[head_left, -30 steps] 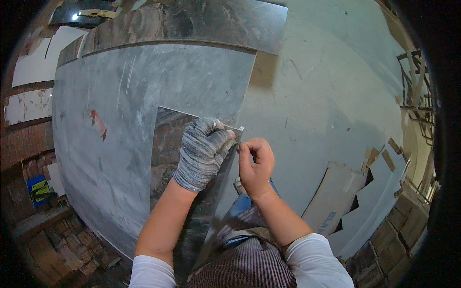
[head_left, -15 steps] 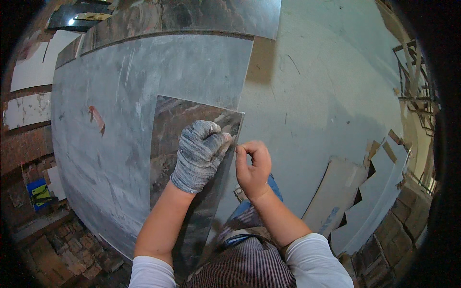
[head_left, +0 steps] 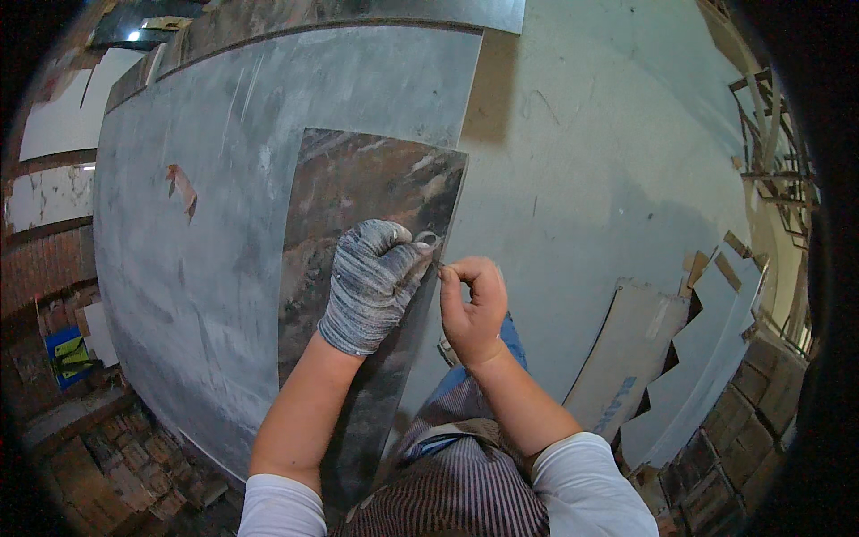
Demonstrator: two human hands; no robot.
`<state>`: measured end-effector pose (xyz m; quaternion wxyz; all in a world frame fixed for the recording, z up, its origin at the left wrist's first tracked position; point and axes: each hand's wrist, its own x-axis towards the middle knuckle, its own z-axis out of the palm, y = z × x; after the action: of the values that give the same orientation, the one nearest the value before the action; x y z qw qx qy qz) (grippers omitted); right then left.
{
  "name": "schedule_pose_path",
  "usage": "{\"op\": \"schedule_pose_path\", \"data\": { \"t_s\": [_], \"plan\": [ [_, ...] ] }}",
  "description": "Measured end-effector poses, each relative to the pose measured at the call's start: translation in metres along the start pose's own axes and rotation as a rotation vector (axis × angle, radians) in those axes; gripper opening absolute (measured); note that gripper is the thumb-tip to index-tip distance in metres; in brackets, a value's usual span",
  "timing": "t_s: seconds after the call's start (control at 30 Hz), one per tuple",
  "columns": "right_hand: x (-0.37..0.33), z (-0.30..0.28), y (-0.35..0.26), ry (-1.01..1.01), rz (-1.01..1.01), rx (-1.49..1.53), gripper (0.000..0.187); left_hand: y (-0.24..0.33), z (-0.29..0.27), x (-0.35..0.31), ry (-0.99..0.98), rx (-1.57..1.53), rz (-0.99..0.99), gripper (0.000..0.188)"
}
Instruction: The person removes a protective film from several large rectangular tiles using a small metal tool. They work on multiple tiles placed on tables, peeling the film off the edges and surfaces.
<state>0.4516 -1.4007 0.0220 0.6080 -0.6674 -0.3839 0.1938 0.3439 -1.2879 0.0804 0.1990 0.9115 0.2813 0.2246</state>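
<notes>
grey striped knit covers the left hand (head_left: 371,286) i follow from here, and its grip is narrow, thumb and fingers pinched on a thin pale loop (head_left: 433,234) that curls up at the tips. the bare right hand (head_left: 474,309) sits just beside it, thumb and forefinger brought together below the loop; i can't tell whether anything is caught in that grip. the left is over a brown-and-black veined slab (head_left: 358,192), near its right edge; the right is just outside that edge. the slab lies flat along the right edge of the grey table (head_left: 197,295), short of the table's far edge. toward the table's left edge i see a torn orange-brown scrap (head_left: 184,191). another dark slab (head_left: 295,15) runs along the far edge, and a piece of cardboard (head_left: 626,349) lies well apart, off to the right.
</notes>
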Motion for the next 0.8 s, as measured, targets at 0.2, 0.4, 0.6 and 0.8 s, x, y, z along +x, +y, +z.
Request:
{"op": "schedule_pose_path", "data": {
  "t_s": [0.2, 0.4, 0.6, 0.8],
  "plan": [
    [-0.009, 0.001, 0.0, 0.007, -0.008, 0.02, 0.011, 0.002, -0.003, -0.008, -0.01, -0.009, 0.0, 0.025],
    [-0.015, 0.001, 0.0, 0.0, -0.024, 0.033, 0.011, 0.003, -0.003, -0.015, -0.006, -0.008, 0.0, 0.025],
    [-0.025, -0.003, 0.002, -0.007, -0.035, 0.063, 0.01, 0.007, -0.001, -0.026, 0.011, -0.004, 0.019, 0.025],
    [-0.004, -0.01, -0.006, -0.01, -0.05, 0.078, 0.01, 0.014, -0.007, -0.002, 0.025, 0.001, 0.045, 0.026]
  ]
}}
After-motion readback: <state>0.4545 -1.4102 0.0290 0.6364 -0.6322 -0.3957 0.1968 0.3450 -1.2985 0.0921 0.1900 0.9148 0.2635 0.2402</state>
